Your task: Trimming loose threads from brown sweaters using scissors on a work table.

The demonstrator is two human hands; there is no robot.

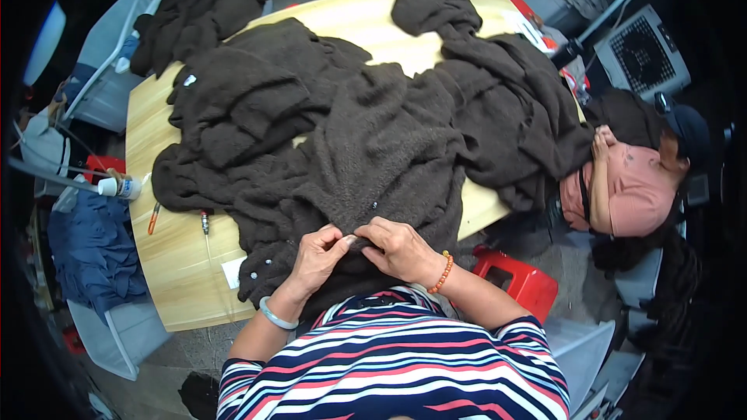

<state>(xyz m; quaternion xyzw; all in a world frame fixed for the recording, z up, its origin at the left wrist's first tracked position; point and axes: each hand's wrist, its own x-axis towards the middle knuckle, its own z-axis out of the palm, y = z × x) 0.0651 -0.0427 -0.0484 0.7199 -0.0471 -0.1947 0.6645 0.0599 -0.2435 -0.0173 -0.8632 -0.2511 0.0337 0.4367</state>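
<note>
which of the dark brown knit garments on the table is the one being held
The dark brown knit garment at the near table edge: left hand and right hand pinch its edge.

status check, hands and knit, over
Left hand and right hand both pinching dark brown knit at table edge. More knits piled behind. Nothing blocking the hands.

Garments [373,132] on table [179,264]
</note>
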